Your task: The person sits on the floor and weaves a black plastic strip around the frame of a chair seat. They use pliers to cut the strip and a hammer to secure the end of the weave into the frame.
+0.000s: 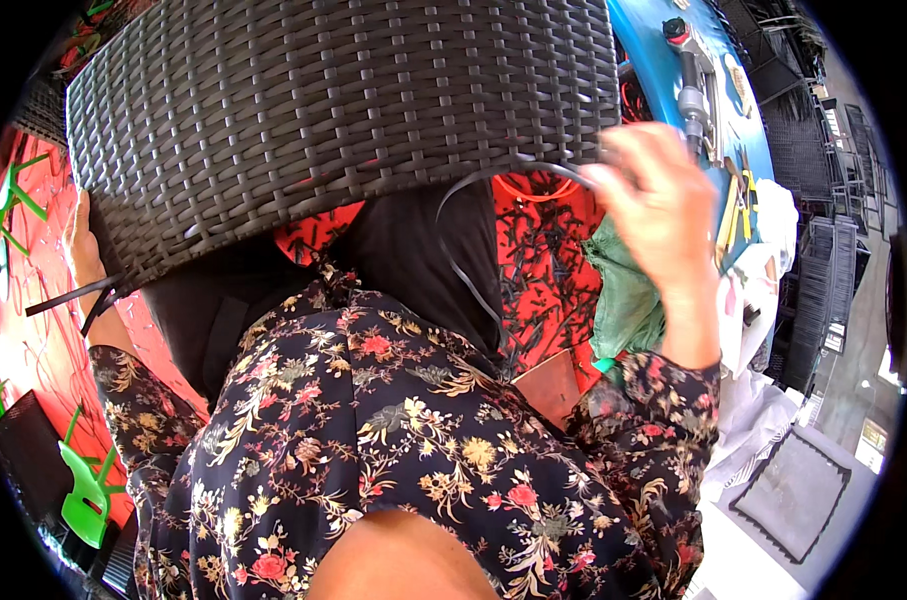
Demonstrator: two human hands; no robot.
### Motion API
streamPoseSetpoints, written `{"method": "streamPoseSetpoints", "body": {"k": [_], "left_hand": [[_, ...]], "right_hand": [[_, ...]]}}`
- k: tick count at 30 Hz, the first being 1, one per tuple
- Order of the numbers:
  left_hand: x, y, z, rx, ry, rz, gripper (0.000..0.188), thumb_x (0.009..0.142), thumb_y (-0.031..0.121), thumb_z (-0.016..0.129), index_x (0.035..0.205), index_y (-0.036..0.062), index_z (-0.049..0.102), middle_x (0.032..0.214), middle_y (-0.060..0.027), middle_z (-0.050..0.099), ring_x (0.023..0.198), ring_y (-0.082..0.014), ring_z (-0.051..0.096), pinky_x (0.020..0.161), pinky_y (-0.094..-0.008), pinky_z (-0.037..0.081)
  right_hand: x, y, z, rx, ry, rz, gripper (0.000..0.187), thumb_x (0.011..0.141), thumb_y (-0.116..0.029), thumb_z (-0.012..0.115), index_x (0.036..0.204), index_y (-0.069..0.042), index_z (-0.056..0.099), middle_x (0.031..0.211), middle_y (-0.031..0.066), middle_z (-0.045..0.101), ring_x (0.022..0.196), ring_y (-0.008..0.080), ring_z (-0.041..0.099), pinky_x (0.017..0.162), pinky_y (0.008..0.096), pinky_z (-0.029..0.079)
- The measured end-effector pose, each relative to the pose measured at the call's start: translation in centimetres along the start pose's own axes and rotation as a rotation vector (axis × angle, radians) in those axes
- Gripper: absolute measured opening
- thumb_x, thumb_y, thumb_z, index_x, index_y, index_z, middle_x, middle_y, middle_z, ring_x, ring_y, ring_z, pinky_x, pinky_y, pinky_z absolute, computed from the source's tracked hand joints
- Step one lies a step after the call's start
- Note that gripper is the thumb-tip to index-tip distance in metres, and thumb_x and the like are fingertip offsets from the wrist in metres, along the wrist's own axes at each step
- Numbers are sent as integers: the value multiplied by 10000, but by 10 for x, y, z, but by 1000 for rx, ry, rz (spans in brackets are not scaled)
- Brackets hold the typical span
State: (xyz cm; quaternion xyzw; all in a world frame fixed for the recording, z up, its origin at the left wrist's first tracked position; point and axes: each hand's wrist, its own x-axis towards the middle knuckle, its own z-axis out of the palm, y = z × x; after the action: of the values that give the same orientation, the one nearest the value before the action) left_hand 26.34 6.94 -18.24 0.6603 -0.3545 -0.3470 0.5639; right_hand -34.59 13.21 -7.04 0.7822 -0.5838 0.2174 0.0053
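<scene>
Dark woven panel (343, 110) tilted; thin dark strip (439, 222) curving below edge

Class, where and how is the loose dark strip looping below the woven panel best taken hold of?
Probably at its upper right end, pinched between thumb and fingertips from the right. The strip looks thin and narrow, and its other part curves down toward the lap. The right hand, though blurred, seems to pinch it there, beside the woven panel.
</scene>
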Motion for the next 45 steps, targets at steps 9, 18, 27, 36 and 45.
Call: {"method": "streamPoseSetpoints", "body": {"k": [9,18,27,36,45], "left_hand": [[-3,7,-5,68,46,-8,347,856,294,607,1009,-16,639,936,-59,640,809,-117,588,746,-243,460],[1,0,1,-37,-44,-55,384,872,296,575,1072,-31,598,993,-72,629,825,-137,606,762,-264,478],[9,-1,-8,125,28,22,389,868,311,579,1055,-29,606,962,-69,635,803,-141,617,745,-275,485],[1,5,-8,122,73,81,393,871,294,577,1081,-38,597,1002,-74,622,852,-137,604,762,-261,480],[12,-7,-3,42,18,41,420,871,310,575,1094,-46,580,989,-71,621,836,-145,601,766,-273,479]], "right_hand": [[2,56,21,-78,-305,44,78,759,-90,598,835,-70,593,853,126,607,807,316,599,729,401,479],[13,-2,-4,-142,-221,-71,330,696,-192,703,973,-69,575,993,113,563,790,267,625,690,348,518],[-2,24,61,-103,-192,-189,88,721,-61,568,761,-83,493,709,104,542,658,284,597,572,381,485],[-32,100,-10,46,341,419,367,726,-66,684,1076,-36,578,999,86,619,760,141,572,681,266,470],[-7,9,64,-221,-196,-98,216,735,-106,618,911,-55,504,815,77,505,666,263,602,537,355,501]]}}
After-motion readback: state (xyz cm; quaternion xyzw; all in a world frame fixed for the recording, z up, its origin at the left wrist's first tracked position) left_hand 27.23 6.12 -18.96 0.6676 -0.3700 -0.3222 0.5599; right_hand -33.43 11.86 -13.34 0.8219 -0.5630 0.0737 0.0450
